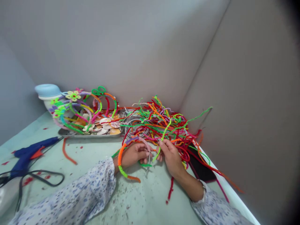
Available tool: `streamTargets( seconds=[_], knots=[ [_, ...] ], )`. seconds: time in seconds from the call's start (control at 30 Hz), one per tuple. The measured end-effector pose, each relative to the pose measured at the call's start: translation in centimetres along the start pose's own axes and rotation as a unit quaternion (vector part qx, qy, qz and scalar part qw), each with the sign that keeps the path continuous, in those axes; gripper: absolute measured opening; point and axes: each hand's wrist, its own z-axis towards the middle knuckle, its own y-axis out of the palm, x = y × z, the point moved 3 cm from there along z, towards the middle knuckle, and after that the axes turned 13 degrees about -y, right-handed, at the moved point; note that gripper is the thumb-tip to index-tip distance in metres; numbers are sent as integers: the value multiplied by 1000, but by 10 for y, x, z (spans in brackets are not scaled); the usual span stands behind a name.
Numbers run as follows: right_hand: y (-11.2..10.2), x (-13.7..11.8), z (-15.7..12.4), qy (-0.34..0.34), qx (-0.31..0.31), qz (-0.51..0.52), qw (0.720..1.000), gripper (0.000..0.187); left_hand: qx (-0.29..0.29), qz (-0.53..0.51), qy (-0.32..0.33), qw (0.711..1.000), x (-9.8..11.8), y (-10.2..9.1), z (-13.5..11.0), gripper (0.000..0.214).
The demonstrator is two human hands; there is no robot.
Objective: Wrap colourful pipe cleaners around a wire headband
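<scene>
My left hand [137,153] is closed on a curved headband [121,157] wrapped in pipe cleaner of purple, orange, lime and brown-orange. A bare wire end sticks out below its fingertips. Between the thumb and fingers of my right hand [170,154], a lime-green pipe cleaner [165,129] stands nearly upright, its lower end pointing toward the left hand. The two hands are close together but apart. Just behind them spreads a tangled heap of coloured pipe cleaners [159,115], with coiled silver wire [134,123] at its left.
A metal tray [93,136] of shells holds several finished headbands [98,103] with flowers. Left of it stand a blue-lidded white container [48,93] and a blue glue gun [30,153] with a black cord [42,184]. A dark flat object [202,168] lies right, near the table edge.
</scene>
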Motion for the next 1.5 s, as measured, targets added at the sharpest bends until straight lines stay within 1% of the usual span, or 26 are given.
streamTargets(
  seconds=[0.07, 0.17, 0.27, 0.33, 0.4, 0.5, 0.6, 0.7, 0.83, 0.9, 1.0, 1.13, 1.23, 1.37, 1.5],
  knots=[
    [1, 1, -1, -1, -3, 5, 1000, 24, 14, 14, 9, 1000, -3, -2, 2, 21],
    [1, 0, -2, -17, 7, 4, 1000, 24, 25, 15, 9, 1000, -4, -5, 4, 24],
    [1, -2, -3, -29, 13, 7, 999, 24, 30, -21, -22, 999, -2, -8, 3, 27],
    [0, -3, -3, -32, 8, 20, 999, 23, 26, -48, -52, 997, 1, -7, 1, 29],
    [0, -3, -4, -32, 1, 33, 999, 23, 21, -61, -66, 996, 5, -6, -1, 30],
    [0, -3, -3, -32, 2, 42, 999, 21, 1, -45, -52, 998, 11, -3, -6, 32],
    [-1, -3, -3, -30, 6, 45, 999, 19, -25, -10, -14, 1000, 12, -1, -7, 23],
    [-2, -1, -2, -29, 12, 48, 998, 19, -18, -12, 17, 1000, 9, 1, -6, 16],
    [-4, 2, 0, -25, 32, 69, 997, 19, -11, -44, 5, 999, 5, 5, -7, 27],
    [-4, 3, 1, -24, 34, 78, 996, 17, -12, -39, -3, 999, 6, 7, -9, 31],
    [-1, 1, 0, -27, 25, 76, 996, 15, -18, -2, -12, 1000, 8, 8, -11, 27],
    [-1, -1, -1, -35, 25, 60, 997, 15, 1, 14, -19, 1000, 6, 6, -9, 19],
    [-4, -1, -1, -40, 43, 60, 996, 16, 1, 3, -22, 1000, 4, 6, -8, 18],
    [-9, 1, 2, -48, 77, 67, 994, 17, -8, 9, -6, 1000, 5, 5, -9, 18],
    [-15, 3, 6, -52, 109, 54, 991, 22, 0, -16, 4, 1000, 2, 1, -7, 19]
  ],
)
